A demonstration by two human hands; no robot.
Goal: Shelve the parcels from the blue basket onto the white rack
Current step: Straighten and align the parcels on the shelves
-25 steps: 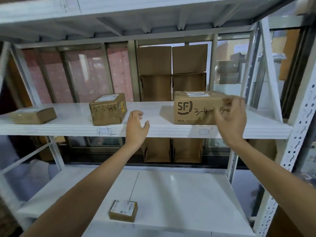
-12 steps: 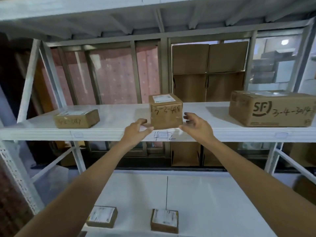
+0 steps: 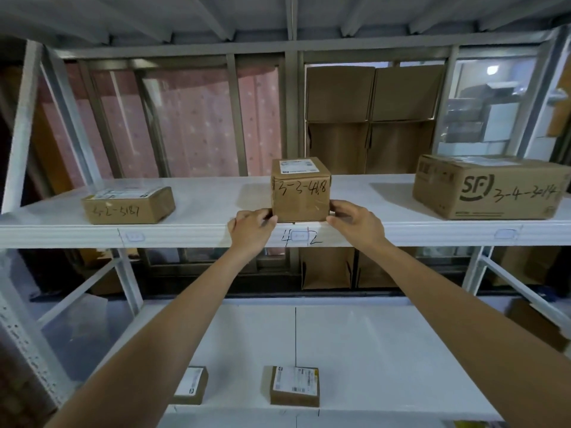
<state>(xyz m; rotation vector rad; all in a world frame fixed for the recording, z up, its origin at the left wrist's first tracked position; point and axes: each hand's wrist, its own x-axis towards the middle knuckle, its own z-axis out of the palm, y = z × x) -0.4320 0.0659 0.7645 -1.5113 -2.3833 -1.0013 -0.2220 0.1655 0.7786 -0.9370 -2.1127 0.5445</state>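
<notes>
Fingertips of left hand (image 3: 251, 228) pressed to lower left corner of small cube-shaped brown cardboard parcel (image 3: 301, 190), thumb at front edge, fingers curled narrowly round the corner. Fingertips of right hand (image 3: 355, 223) pressed likewise to lower right corner, at 3 o'clock from the left hand. Parcel thus pinched between both hands at its base, sitting upright on upper shelf board of white metal rack (image 3: 197, 234), close to the front lip. Handwritten "3-3-418" on front face, white shipping label on top. Bare forearms reaching up from 7 o'clock and 5 o'clock of the frame toward the centre.

Just below the parcel, on shelf lip, handwritten "4" and "2" either side of a small clear tag holder (image 3: 299, 236).

At 9 o'clock from the parcel, well apart, on the same shelf: flat brown cardboard box (image 3: 128, 206) marked "-2-5187", first character unclear, label on top. At 3 o'clock, well apart: large brown cardboard carton printed "SF" (image 3: 489, 186), handwritten "3-4-3014", last digits blurred.

At 6 o'clock, on lower white shelf near its front edge: small flat brown packet with white label (image 3: 294, 386), and beside it at its 9 o'clock a second small labelled packet (image 3: 191, 385), partly hidden by the left forearm.

Behind the rack, at 12 to 1 o'clock: folded brown cardboard sheets (image 3: 374, 117) standing against a window frame; pinkish dotted curtain (image 3: 191, 125) at 11 o'clock.
</notes>
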